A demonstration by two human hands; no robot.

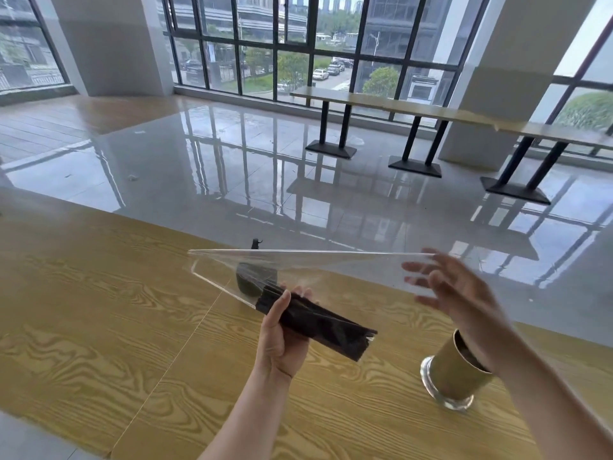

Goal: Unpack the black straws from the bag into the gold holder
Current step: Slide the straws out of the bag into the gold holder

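Observation:
My left hand (pixel 282 333) grips a bundle of black straws (pixel 318 323) through a clear plastic bag (pixel 298 263). The bundle lies slanted above the table, its free end pointing down to the right. The bag's empty upper part stretches wide to the left and right. My right hand (pixel 454 290) is blurred, with fingers spread, at the bag's right edge; whether it touches the plastic is unclear. The gold holder (pixel 454 370) stands upright on a clear glass base at the lower right, partly behind my right forearm.
A wooden table (pixel 99 327) with yellow grain fills the lower view; its far edge runs diagonally. A small black object (pixel 255 244) sits near that edge behind the bag. Beyond lie a glossy tiled floor, a long bench table (pixel 398 107) and windows.

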